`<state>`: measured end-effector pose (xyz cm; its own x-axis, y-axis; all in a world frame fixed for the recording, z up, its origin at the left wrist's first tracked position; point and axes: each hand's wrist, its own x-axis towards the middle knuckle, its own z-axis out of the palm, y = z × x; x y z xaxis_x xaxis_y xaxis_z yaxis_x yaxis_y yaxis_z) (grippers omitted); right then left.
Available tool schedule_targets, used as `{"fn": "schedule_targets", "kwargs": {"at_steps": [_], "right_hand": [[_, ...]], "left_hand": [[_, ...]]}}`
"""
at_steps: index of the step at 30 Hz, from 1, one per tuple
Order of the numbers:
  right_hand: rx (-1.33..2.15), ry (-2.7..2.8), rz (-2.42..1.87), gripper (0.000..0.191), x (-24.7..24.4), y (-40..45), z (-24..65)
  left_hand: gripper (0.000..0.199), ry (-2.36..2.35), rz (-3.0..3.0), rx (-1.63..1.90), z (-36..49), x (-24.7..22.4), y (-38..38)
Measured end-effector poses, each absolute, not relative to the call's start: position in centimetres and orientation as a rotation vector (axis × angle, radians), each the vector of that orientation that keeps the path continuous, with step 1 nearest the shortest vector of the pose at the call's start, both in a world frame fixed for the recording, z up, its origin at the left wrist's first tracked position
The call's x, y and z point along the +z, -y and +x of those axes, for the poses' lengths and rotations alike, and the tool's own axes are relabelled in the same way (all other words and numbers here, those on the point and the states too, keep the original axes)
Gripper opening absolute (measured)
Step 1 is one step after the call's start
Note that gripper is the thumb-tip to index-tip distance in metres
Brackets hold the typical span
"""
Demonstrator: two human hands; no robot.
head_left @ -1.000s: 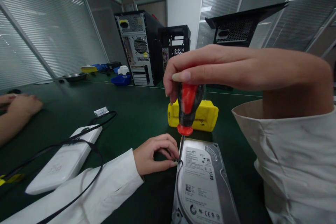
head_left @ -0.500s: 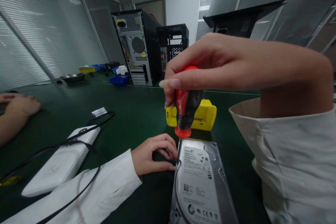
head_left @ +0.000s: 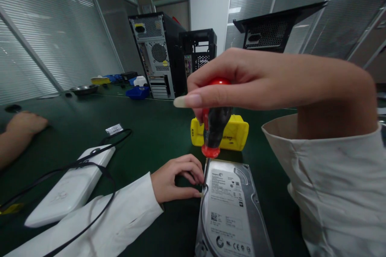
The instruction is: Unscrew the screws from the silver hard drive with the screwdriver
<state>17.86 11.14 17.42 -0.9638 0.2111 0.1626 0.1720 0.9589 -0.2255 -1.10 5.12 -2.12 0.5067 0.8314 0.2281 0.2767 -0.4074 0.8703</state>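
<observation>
A silver hard drive (head_left: 229, 213) with a white label lies on the green table, label side up. My right hand (head_left: 223, 88) is wrapped round the handle of a red and black screwdriver (head_left: 215, 128), held upright over the drive's far left corner. The shaft comes down at the drive's left edge; its tip is hidden. My left hand (head_left: 181, 178) rests beside that edge, with thumb and fingers against the drive's side. Whether it pinches anything small there cannot be made out. Just behind the drive is a yellow bin (head_left: 235, 132).
A white power bank (head_left: 72, 186) with a black cable lies on the left, partly beside my sleeve. Computer cases (head_left: 159, 56) stand at the back. A blue bin (head_left: 138, 92) and a metal bowl (head_left: 84, 89) are at the back left. Another person's hand (head_left: 28, 124) rests at the left edge.
My right hand has sunk slightly and its thumb reaches further left on the screwdriver handle. My left hand has barely moved. At the left edge, the other person's hands have shifted, with one now showing.
</observation>
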Motion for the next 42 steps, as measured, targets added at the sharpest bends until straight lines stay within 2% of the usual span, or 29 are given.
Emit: {"fn": "schedule_targets", "kwargs": {"at_steps": [3,12,23,37,42], "right_hand": [[0.316,2.892,-0.312,0.045,17.5,-10.9,18.0],[0.442,2.897,-0.264,0.029,17.4,-10.6,17.6],[0.394,2.924,-0.147,0.033,17.4,-11.1,17.5],[0.503,2.882,-0.053,0.028,17.2,-10.9,17.6],[0.455,2.874,0.018,0.035,17.0,-11.5,17.5]], "left_hand": [[0.018,-0.904,1.938,0.863,-1.1,-2.2,-5.1],[0.02,-0.923,1.947,0.851,-1.0,-2.2,-5.1],[0.02,-0.933,1.977,0.849,-1.0,-2.2,-5.0],[0.018,-0.935,1.978,0.852,-0.9,-2.3,-5.0],[0.017,-0.939,1.965,0.853,-0.9,-2.1,-5.1]]}}
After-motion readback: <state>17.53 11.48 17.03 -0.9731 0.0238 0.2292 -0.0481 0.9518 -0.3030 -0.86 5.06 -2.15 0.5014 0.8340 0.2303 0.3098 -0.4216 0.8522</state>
